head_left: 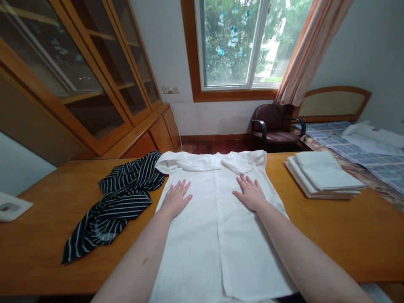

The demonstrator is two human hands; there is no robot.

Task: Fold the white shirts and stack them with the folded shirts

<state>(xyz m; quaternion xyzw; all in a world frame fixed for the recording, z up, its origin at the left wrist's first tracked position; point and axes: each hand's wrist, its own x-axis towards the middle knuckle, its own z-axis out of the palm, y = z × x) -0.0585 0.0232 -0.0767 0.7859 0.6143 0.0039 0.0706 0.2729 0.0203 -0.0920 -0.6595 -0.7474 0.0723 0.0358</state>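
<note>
A white shirt [195, 240] lies spread on the wooden counter [347, 235] between the two forearms, its lower left part running out of view and its front seam down the middle; the left hand [174, 202] rests palm down on the shirt's left half, its fingers [182, 186] spread and gripping nothing; the right hand [251, 195] lies likewise on the right half, fingers splayed flat, with nothing held; at the left edge of view sits part of a white object [14, 207], too cut off to name; beside the shirt on the left lies a crumpled black cloth [126, 202] with white stripes, close to the shirt's upper left corner; on the right, apart from the shirt, stands a pile of folded white cloths [325, 172]; the shirt's far end is gathered in folds; beyond the counter are a wooden cabinet [164, 130] with glass doors at left, a dark red chair [268, 120] and a bed [341, 128] with a checked cover at right; behind are a window [232, 50] and a pink curtain [315, 50].
</note>
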